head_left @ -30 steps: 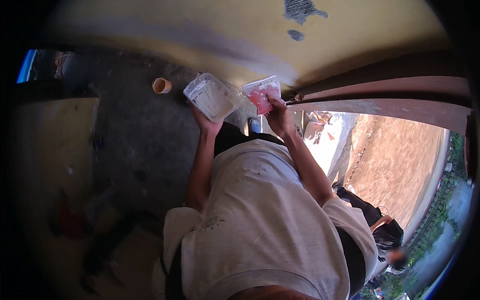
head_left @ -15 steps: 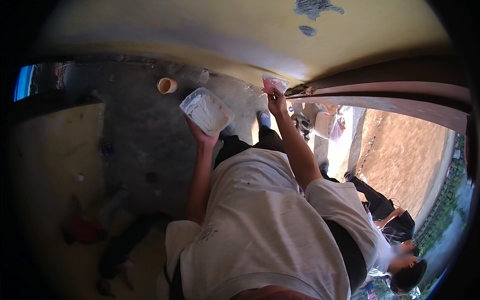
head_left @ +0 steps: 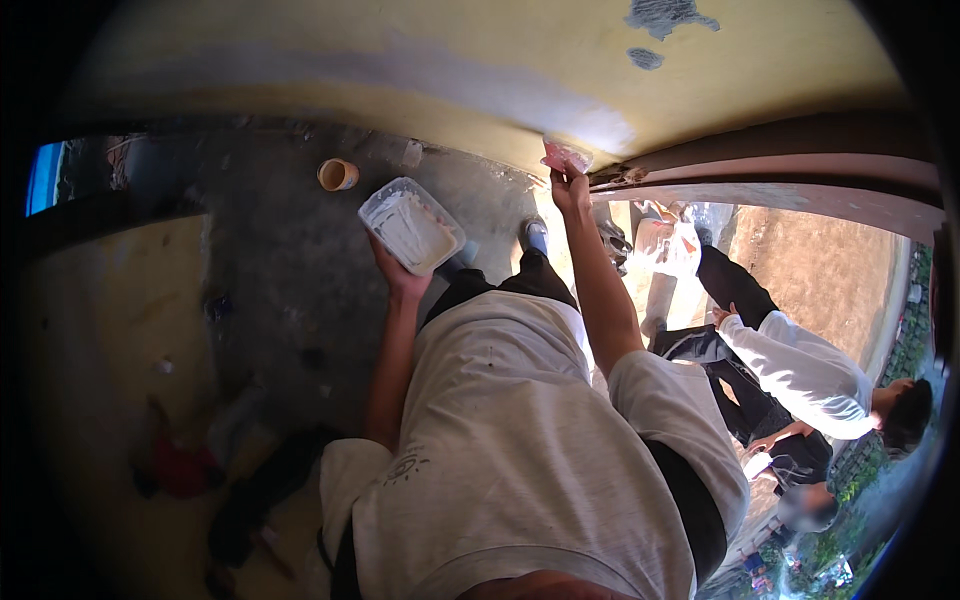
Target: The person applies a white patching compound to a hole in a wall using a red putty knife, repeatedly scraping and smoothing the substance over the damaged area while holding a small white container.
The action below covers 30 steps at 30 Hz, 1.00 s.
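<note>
My left hand [head_left: 401, 274] grips the near side of a clear rectangular plastic tub [head_left: 447, 257], holding it out over the floor. White paste [head_left: 408, 228] coats its inside. Stretched forward, my right hand [head_left: 571, 190] is closed on a flat pinkish scraper [head_left: 564, 154] with white smears. The scraper is up at the low part of the yellow wall [head_left: 420, 70], beside the door frame; whether its edge presses on the wall I cannot tell.
An orange-rimmed bucket [head_left: 338, 175] stands on the dark floor [head_left: 280, 250] near the wall. Grey patches [head_left: 668, 15] mark the wall above. Past the brown door frame [head_left: 780, 170], a person in white [head_left: 810, 375] and another in dark clothes are close on my right; bags lie by the doorway.
My right hand has moved slightly right with the scraper, now nearer the wall. The tub stays about where it was. A person in white has come into sight in the doorway.
</note>
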Each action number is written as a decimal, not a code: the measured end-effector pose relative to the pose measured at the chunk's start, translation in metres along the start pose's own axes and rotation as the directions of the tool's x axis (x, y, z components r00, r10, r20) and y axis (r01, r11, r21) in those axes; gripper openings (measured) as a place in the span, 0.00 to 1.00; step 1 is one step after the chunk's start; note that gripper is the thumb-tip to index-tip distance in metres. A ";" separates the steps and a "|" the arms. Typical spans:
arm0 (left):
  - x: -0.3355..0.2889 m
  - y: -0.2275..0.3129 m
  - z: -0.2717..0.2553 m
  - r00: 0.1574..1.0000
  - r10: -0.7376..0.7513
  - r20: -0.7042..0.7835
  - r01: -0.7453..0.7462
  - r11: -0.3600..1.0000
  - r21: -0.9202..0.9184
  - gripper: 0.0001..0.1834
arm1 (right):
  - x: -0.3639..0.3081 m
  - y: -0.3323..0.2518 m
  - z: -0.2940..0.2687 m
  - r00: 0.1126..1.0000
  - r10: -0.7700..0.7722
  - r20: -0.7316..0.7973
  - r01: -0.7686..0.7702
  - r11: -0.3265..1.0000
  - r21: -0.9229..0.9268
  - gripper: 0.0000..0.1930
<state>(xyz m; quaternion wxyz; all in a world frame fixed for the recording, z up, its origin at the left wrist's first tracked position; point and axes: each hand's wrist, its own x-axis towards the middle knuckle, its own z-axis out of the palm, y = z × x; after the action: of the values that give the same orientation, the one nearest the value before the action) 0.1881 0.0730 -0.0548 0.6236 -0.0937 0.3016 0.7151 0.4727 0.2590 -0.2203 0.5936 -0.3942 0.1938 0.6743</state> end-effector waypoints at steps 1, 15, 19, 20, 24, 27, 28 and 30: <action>0.000 -0.001 -0.001 1.000 -0.004 0.029 0.005 1.000 -0.024 0.33 | -0.007 -0.001 0.009 1.000 -0.003 0.004 0.003 1.000 -0.007 0.10; 0.015 -0.029 -0.005 1.000 -0.015 0.027 0.016 0.998 -0.063 0.33 | -0.096 -0.036 0.017 0.988 -0.068 0.136 0.090 0.983 -0.162 0.04; 0.012 -0.025 0.003 1.000 -0.013 -0.002 0.013 0.999 -0.037 0.33 | -0.042 -0.030 -0.035 1.000 -0.028 -0.001 0.027 0.984 -0.178 0.06; 0.012 -0.025 0.004 1.000 -0.022 -0.001 0.022 0.999 -0.030 0.33 | -0.027 -0.030 -0.047 1.000 -0.020 -0.010 0.018 0.978 -0.209 0.06; 0.011 -0.019 0.000 0.999 -0.017 0.027 0.018 0.999 -0.036 0.32 | -0.011 -0.021 -0.037 0.999 -0.016 0.034 0.025 0.960 -0.279 0.08; 0.011 -0.019 0.005 1.000 -0.018 -0.005 0.017 0.999 -0.027 0.32 | -0.011 -0.017 -0.010 0.961 -0.106 0.254 0.227 0.828 -0.513 0.10; 0.008 -0.018 0.003 1.000 -0.001 -0.029 0.000 1.000 -0.030 0.32 | -0.020 -0.017 0.016 0.977 -0.065 0.201 0.138 0.916 -0.376 0.11; 0.008 -0.018 0.005 1.000 -0.013 0.000 0.013 0.999 -0.031 0.32 | -0.029 -0.020 0.044 0.987 -0.070 0.143 0.095 0.980 -0.173 0.11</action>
<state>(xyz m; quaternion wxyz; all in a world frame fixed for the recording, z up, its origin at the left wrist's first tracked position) 0.2045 0.0830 -0.0604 0.6268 -0.1052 0.2900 0.7155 0.4780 0.2769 -0.1668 0.5950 -0.4067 0.0749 0.6891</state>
